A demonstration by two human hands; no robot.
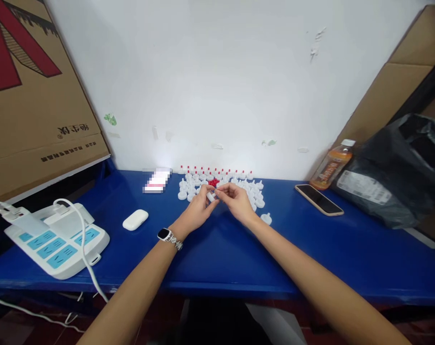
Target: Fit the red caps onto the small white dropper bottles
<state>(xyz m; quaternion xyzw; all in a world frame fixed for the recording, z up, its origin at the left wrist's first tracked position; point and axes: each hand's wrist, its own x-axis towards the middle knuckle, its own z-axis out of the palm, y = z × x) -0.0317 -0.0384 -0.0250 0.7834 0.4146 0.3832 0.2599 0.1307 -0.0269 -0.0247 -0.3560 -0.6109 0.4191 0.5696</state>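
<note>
My left hand (199,207), with a watch on its wrist, is closed on a white plastic nozzle cap (210,196) just above the blue table. My right hand (238,202) pinches at the tip of that cap; whatever small piece is between its fingertips is hidden. Behind my fingers lies a small pile of red tip caps (213,182). Many white nozzle caps (256,194) spread around the pile on both sides. Along the wall stand rows of white nozzle caps with red tips (202,169). One loose white nozzle cap (266,219) lies right of my right wrist.
On the left of the blue table (217,258) are a power strip (61,275) with white cables and a white earbud case (135,220). To the right lie a phone (320,200), an orange drink bottle (330,167) and a dark plastic bag (386,177). Cardboard boxes flank both sides.
</note>
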